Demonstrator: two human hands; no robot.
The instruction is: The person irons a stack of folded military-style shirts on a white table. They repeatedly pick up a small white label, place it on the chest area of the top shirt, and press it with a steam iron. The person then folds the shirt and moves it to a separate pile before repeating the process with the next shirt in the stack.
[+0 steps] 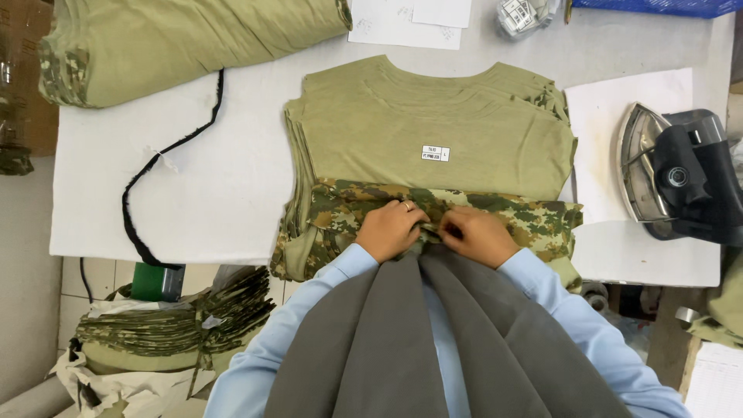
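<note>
A stack of olive-green shirts (433,124) with camouflage sleeves lies on the white padded table (232,170), a small white tag (435,153) on the top one. The camouflage part (534,220) is folded along the near edge. My left hand (391,228), with a ring, and my right hand (478,234) sit close together on the camouflage fabric, fingers pinching it at the middle. Light blue sleeves and a grey vest cover my arms and chest.
A black iron (681,174) rests on its side at the right on a white cloth. A black cord (155,174) trails across the table at left. More folded olive garments (178,42) lie top left; camouflage bundles (170,325) sit below the table. Papers (410,19) lie at the far edge.
</note>
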